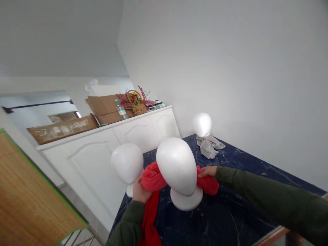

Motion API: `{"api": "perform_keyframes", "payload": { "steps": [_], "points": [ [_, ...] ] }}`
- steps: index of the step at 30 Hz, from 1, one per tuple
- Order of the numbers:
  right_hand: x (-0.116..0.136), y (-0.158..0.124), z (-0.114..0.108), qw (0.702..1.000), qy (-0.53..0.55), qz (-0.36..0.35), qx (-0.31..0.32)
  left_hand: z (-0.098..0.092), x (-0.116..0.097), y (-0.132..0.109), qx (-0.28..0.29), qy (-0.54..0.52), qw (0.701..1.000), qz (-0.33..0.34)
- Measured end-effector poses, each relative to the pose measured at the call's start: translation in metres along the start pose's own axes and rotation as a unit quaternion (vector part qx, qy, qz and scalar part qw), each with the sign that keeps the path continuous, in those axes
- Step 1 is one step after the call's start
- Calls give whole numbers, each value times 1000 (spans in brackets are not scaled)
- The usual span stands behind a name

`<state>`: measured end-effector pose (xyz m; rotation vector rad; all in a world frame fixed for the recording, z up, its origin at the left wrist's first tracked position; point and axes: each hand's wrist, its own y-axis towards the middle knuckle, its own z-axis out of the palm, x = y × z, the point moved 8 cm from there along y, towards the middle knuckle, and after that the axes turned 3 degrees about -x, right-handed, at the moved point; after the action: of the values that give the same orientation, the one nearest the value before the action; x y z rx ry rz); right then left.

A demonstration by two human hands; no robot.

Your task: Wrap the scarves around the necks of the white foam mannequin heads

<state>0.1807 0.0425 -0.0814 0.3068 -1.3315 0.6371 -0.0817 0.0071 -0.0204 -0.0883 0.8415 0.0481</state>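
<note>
Spanning between grips, partly hidden by white head form (176,165), red scarf (154,178) is clasped by left hand (140,192) and right hand (208,171); likely light, soft, best held by bunched folds.

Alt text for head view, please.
Left hand and right hand hold red cloth at both sides of a white mannequin head on a dark table; a second head stands left; a third head, gray cloth at its base, stands behind.

My left hand (140,192), right hand (208,171) hold red fabric scarf (153,178) either side of egg-shaped white mannequin head (176,165) on dark-blue marbled worktop (220,220).
</note>
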Motion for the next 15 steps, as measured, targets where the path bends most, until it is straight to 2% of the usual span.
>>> {"api": "perform_keyframes", "payload": {
  "steps": [2, 3, 4, 6, 7, 8, 9, 10, 11, 13, 15],
  "points": [
    [-15, -12, -3, 999, -40, -19, -31, -12, 23, -8, 40, -15, 999, -18],
    [-18, -18, -8, 992, -93, -47, -75, -17, 36, -11, 54, -21, 998, -31],
    [-16, -25, -12, 974, -165, -86, -127, -22, 48, -14, 64, -26, 997, -47],
    [-8, -39, -14, 911, -319, -154, -211, -29, 71, -20, 72, -19, 993, -90],
    [-6, -43, -12, 884, -372, -169, -228, -31, 80, -23, 73, -7, 991, -110],
    [-6, -45, -10, 870, -402, -171, -229, -32, 86, -26, 75, 6, 990, -122],
    [-6, -45, -9, 869, -410, -165, -222, -31, 89, -28, 79, 21, 988, -128],
    [-7, -44, -11, 881, -390, -155, -218, -30, 90, -30, 86, 35, 987, -129],
    [-9, -43, -16, 907, -332, -142, -217, -27, 89, -32, 93, 45, 987, -121],
    [-15, -41, -24, 959, -154, -113, -208, -18, 82, -34, 103, 56, 988, -98],
    [-26, -40, -23, 980, 7, -75, -186, -8, 76, -38, 101, 68, 990, -78]
  ]
}}
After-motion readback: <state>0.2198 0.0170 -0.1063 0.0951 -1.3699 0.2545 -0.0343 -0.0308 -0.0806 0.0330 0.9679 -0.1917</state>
